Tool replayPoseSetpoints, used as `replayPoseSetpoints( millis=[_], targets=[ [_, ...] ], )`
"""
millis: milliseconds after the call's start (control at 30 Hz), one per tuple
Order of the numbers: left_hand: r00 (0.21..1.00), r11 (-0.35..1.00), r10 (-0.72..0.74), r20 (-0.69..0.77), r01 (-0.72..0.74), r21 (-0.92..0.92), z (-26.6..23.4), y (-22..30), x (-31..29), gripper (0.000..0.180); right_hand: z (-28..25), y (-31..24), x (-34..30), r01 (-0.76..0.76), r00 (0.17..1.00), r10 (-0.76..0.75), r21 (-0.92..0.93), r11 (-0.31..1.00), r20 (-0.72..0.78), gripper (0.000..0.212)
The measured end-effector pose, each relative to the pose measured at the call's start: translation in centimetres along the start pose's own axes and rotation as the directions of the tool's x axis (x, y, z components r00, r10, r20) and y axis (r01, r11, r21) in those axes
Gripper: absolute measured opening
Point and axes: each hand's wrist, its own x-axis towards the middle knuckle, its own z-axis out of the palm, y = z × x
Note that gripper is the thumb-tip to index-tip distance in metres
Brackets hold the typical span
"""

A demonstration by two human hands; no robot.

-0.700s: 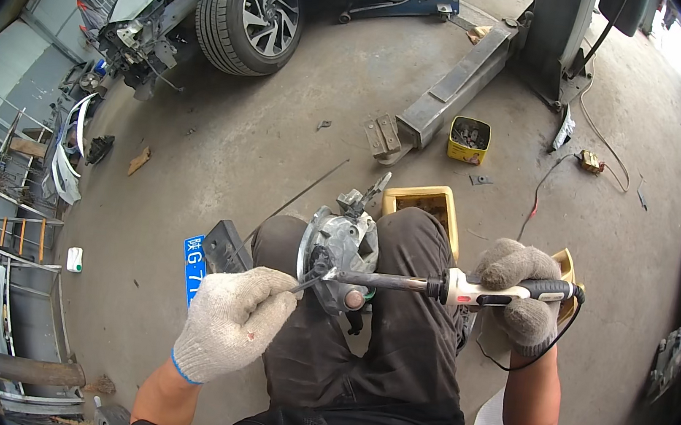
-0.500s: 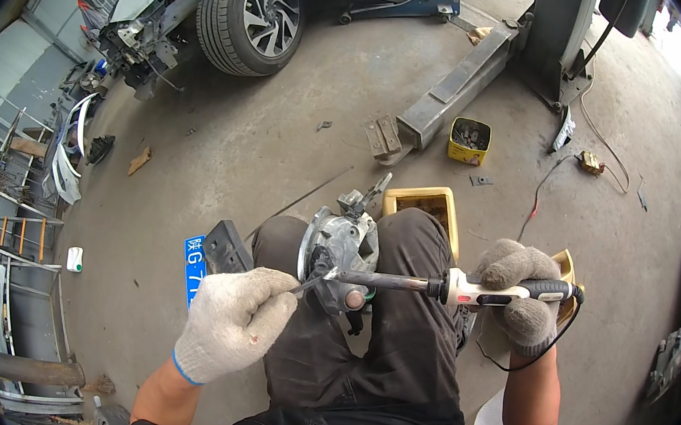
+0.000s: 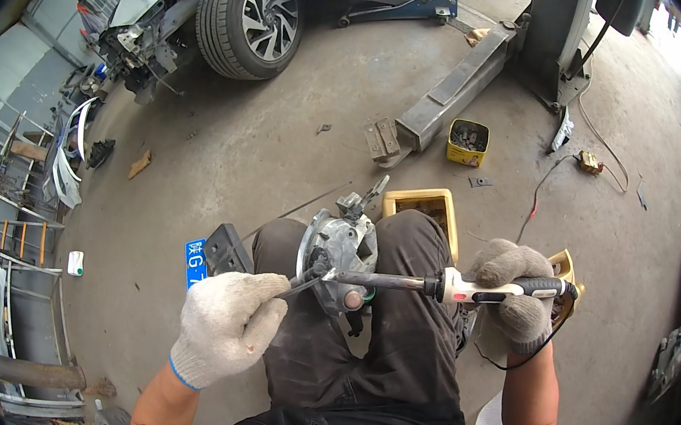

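Note:
A round grey-and-black car part, which looks like a lamp housing, is propped between my knees. My right hand, in a knit glove, is wrapped round the white-and-black handle of a corded soldering iron. Its long metal barrel points left, and its tip is at the part's near side. My left hand, gloved too, pinches a thin dark strip between thumb and fingers. The strip's far end reaches the iron's tip; whether they touch is too small to tell.
A yellow open container stands beyond my right knee, a yellow tub of small parts farther off. A lift arm and a car wheel are ahead. A blue plate and a black block lie by my left knee.
My left hand has shifted slightly left and away from the iron's tip, and more of the strip shows. The iron and the part have barely moved.

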Motion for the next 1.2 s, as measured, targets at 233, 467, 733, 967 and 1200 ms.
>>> replayPoseSetpoints(
  millis=[233, 467, 733, 967, 1200],
  targets=[
    [0.993, 0.995, -0.096, 0.074, 0.097, -0.005, -0.4, 0.0, -0.3, 0.017, -0.3, 0.1, -0.2, -0.008, 1.0, 0.01, -0.055, 0.998, 0.028, 0.043],
    [0.968, 0.966, -0.228, 0.102, 0.237, -0.098, 0.0, 0.4, -0.5, 0.015, -0.4, 0.1, -0.1, 0.004, 0.999, -0.002, -0.033, 0.999, 0.054, 0.042],
    [0.887, 0.823, -0.425, 0.18, 0.462, -0.331, 0.0, 0.2, -1.3, 0.012, -0.5, 0.4, 0.0, 0.071, 0.993, -0.069, -0.02, 0.997, 0.093, 0.041],
    [0.871, 0.804, -0.463, 0.165, 0.491, -0.336, 0.2, 0.5, -1.2, 0.011, -0.2, 0.2, 0.3, 0.055, 0.996, -0.053, -0.015, 0.998, 0.072, 0.042],
    [0.92, 0.886, -0.375, 0.113, 0.391, -0.247, 0.5, 0.0, -1.5, 0.014, -1.0, 0.1, 0.7, 0.098, 0.985, -0.089, -0.049, 0.994, 0.149, 0.038]
  ],
)
